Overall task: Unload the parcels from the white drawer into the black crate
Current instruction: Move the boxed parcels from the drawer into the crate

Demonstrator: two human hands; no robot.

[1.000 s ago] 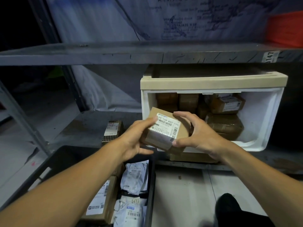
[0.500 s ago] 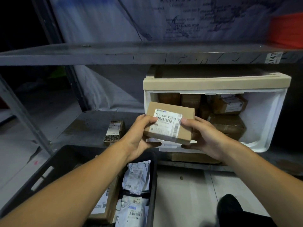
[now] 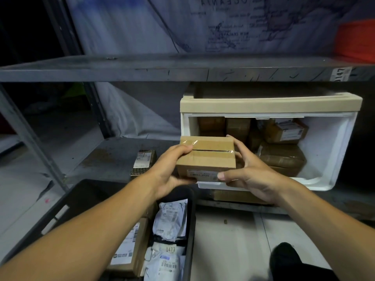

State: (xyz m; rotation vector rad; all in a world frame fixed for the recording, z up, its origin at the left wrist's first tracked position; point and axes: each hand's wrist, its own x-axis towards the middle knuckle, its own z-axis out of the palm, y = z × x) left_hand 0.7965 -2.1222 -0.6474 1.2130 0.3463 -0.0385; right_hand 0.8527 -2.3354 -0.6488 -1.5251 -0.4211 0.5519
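A small brown cardboard box (image 3: 207,157), sealed with clear tape, is held between both hands in front of the white drawer (image 3: 334,151). My left hand (image 3: 168,171) grips its left end, my right hand (image 3: 249,171) its right end. The taped seam faces up and the label faces me on the lower side. Several brown parcels (image 3: 282,157) remain inside the drawer. The black crate (image 3: 81,201) sits below the hands and holds a labelled carton (image 3: 129,250) and white mailer bags (image 3: 172,220).
A grey metal shelf board (image 3: 142,67) runs overhead, with an upright post (image 3: 30,138) at left. One small labelled packet (image 3: 143,162) lies on the lower shelf left of the drawer. A dark shoe (image 3: 284,258) stands on the pale floor at the bottom right.
The box has been rotated in both hands: its white label, earlier facing up, now faces me low down, and the taped seam is on top.
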